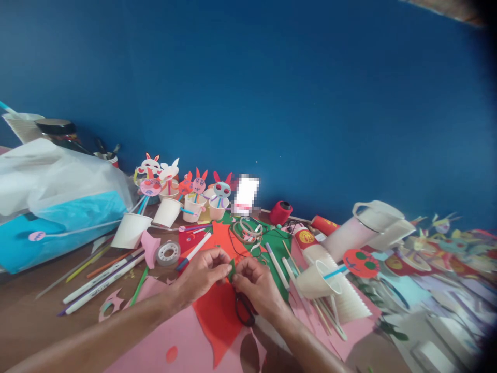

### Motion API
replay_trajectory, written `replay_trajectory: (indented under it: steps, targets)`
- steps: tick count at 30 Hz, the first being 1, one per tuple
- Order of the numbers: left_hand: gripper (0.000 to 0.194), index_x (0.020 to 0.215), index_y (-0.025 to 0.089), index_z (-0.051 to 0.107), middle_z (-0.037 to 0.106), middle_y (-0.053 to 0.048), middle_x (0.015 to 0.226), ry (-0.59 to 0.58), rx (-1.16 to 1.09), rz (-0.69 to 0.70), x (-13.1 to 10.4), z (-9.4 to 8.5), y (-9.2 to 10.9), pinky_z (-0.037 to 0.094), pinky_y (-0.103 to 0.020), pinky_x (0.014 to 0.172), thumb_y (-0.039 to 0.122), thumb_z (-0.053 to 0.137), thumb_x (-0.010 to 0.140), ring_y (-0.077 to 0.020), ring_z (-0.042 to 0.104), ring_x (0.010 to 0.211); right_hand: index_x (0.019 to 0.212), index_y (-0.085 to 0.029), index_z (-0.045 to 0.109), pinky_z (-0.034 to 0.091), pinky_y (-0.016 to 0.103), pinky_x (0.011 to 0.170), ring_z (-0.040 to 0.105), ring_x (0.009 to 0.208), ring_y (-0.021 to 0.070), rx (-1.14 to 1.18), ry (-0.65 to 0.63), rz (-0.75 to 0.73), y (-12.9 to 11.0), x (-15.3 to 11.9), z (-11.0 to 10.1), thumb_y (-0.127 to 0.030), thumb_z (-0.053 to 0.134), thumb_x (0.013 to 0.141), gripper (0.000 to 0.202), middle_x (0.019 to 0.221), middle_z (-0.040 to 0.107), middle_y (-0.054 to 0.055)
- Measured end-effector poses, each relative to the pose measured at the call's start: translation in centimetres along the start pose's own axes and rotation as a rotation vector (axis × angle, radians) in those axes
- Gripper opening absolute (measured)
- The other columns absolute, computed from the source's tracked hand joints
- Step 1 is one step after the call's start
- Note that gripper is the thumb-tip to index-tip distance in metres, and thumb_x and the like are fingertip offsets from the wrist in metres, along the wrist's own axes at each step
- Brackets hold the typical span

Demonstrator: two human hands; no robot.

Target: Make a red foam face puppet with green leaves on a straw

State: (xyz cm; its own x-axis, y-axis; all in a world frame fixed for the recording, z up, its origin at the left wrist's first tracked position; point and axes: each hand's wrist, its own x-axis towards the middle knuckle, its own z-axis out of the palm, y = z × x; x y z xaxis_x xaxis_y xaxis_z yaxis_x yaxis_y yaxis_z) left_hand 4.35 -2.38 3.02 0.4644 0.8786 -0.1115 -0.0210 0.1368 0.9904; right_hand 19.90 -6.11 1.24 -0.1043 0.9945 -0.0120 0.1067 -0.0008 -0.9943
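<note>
My left hand (205, 270) and my right hand (257, 285) meet over the middle of the table. Between their fingertips is a small piece of green paper (232, 271), pinched from both sides. Dark-handled scissors (246, 312) show just under my right hand; their blades are hidden, and I cannot tell whether that hand touches them. Beneath both hands lie cut red paper (219, 316) and pink paper (171, 342). A white marker (199, 246) with a blue cap lies beyond my left hand.
Paper cups (132, 230) with paper animal faces on straws stand at the back left, near a roll of tape (168, 253). Markers (103, 287) lie left. A tipped cup (319, 280) with a red paper face (362, 263) and a white jug (351, 228) are at right.
</note>
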Motion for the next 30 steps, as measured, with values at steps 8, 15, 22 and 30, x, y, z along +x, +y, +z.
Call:
replay_trajectory:
  steps: [8, 15, 22, 30]
  targets:
    - [0.012, 0.072, 0.015, 0.053, 0.053, 0.003, 0.062, -0.020, -0.072, -0.012, 0.1, 0.2, -0.3, 0.038, -0.022, 0.053, 0.023, 0.061, 0.067, -0.0081, 0.048, 0.052, 0.069, -0.017, 0.049, 0.033, 0.019, 0.047, 0.044, 0.050, 0.0080, 0.033, 0.024, 0.012, 0.3, 0.2, 0.0, -0.029, 0.058, 0.073, 0.016, 0.057, 0.048, -0.004]
    - [0.005, 0.068, 0.015, 0.050, 0.051, 0.004, 0.057, -0.015, -0.059, -0.012, 0.1, 0.4, -0.6, 0.037, -0.023, 0.052, 0.016, 0.056, 0.067, -0.0086, 0.047, 0.051, 0.071, -0.017, 0.049, 0.035, 0.021, 0.050, 0.046, 0.052, 0.0089, 0.056, 0.051, 0.017, 0.3, 0.3, -0.1, -0.028, 0.058, 0.073, 0.014, 0.058, 0.049, -0.004]
    - [0.003, 0.069, 0.015, 0.051, 0.052, 0.004, 0.058, 0.001, -0.024, -0.008, 0.1, 0.2, -0.8, 0.037, -0.022, 0.052, 0.016, 0.054, 0.068, -0.0084, 0.048, 0.051, 0.072, -0.017, 0.048, 0.034, 0.020, 0.049, 0.045, 0.051, 0.0088, 0.059, 0.033, 0.002, 0.5, 0.2, 0.0, -0.025, 0.057, 0.073, 0.012, 0.058, 0.048, -0.004]
    - [0.004, 0.068, 0.015, 0.050, 0.050, 0.004, 0.057, -0.019, -0.042, -0.005, 0.2, 0.4, -1.3, 0.036, -0.022, 0.052, 0.014, 0.053, 0.067, -0.0080, 0.047, 0.052, 0.069, -0.017, 0.047, 0.031, 0.019, 0.047, 0.041, 0.050, 0.0078, -0.097, 0.062, -0.015, -0.1, 0.2, -0.1, -0.018, 0.054, 0.073, 0.008, 0.057, 0.047, -0.005]
